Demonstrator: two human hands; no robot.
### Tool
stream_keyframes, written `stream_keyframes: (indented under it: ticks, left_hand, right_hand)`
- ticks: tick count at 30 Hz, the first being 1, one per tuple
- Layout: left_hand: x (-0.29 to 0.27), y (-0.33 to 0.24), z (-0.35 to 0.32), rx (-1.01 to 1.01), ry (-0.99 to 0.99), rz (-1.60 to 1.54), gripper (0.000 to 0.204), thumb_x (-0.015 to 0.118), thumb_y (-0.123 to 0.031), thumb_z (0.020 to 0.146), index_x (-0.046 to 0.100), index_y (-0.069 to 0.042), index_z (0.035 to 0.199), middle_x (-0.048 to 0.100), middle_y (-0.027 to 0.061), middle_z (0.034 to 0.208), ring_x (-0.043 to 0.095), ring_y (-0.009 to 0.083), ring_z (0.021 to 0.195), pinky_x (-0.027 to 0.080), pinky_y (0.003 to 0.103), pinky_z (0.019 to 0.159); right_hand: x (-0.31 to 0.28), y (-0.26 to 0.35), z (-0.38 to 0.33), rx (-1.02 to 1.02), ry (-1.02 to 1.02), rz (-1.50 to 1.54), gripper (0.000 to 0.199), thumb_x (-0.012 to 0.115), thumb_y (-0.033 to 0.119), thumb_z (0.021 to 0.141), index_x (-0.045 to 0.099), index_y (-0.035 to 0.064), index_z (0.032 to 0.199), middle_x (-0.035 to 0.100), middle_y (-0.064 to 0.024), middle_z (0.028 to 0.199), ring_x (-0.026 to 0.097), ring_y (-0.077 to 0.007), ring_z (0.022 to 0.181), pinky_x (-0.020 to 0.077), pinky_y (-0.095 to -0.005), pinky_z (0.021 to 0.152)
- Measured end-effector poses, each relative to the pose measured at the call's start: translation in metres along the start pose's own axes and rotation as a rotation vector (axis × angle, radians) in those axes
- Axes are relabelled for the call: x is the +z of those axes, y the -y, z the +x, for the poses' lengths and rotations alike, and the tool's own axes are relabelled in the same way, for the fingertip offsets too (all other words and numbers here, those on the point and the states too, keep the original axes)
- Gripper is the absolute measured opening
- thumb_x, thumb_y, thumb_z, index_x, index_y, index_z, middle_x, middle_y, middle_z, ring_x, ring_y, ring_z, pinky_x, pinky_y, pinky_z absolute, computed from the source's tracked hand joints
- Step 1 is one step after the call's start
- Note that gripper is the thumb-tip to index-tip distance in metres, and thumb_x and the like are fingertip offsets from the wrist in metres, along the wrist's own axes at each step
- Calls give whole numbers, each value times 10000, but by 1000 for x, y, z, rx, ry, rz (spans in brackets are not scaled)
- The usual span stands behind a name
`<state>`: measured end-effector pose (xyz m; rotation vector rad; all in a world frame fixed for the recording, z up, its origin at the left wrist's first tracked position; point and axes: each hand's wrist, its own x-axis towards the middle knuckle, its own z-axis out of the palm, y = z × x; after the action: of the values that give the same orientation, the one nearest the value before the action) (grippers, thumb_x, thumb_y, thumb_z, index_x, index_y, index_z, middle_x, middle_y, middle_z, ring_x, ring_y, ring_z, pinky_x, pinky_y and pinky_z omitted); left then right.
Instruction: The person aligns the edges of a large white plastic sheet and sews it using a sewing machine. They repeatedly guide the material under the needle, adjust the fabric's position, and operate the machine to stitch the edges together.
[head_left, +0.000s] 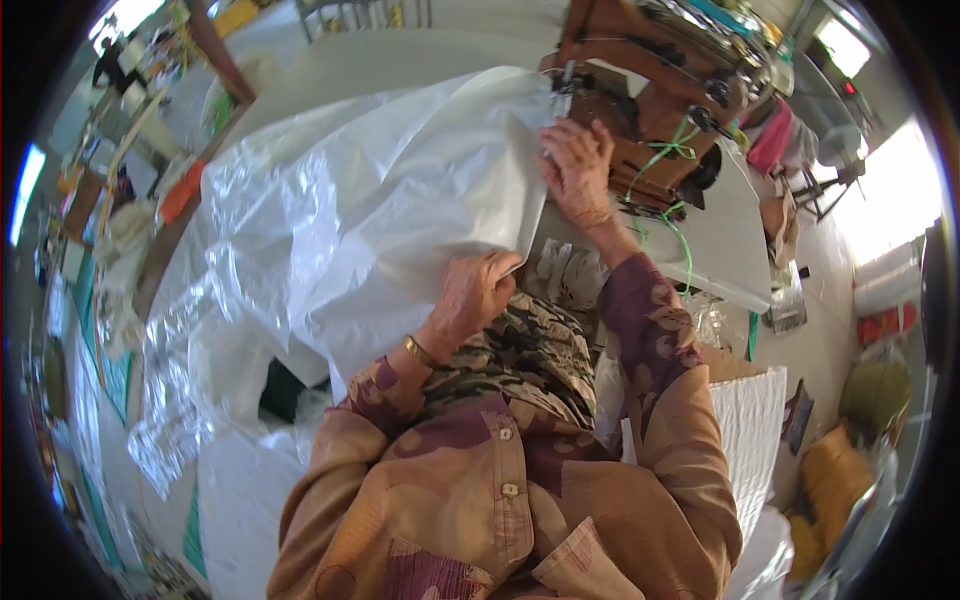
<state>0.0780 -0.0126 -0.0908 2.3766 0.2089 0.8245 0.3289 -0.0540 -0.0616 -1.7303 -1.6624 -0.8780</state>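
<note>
head cam | looks steeply down, fisheye (edges bend) | close over own chest, forearms, sewing machine [650,90]

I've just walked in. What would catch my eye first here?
A big white woven sack with a clear plastic liner billows across the table's middle and left. Both hands work its edge: the left hand grips the fold, and the right hand presses it by a brown sewing machine at top.

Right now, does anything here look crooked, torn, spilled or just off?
Nothing looks damaged or spilled. The white sheet is crumpled and bunched, but both hands control it: the left hand grips its lower edge, and the right hand presses it flat beside the sewing machine.
</note>
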Motion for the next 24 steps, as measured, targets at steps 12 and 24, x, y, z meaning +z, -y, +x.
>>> stream_keyframes:
  ticks: [12,24]
  left_hand:
    - [4,8,68,85,-80,93,194,634,-15,779,672,-33,969,685,140,832,664,357,741,530,439,638]
    - [24,22,170,71,-175,229,135,628,-34,807,647,-6,937,689,178,843,674,397,771,545,469,663]
  right_hand:
    - [-5,-1,-4,79,-48,25,240,700,186,885,674,99,1107,657,-7,1280,518,-212,1333,209,-581,1156]
    - [-5,0,-1,199,34,41,475,543,139,924,523,61,1392,569,-79,1404,473,-245,1372,142,-531,1202]
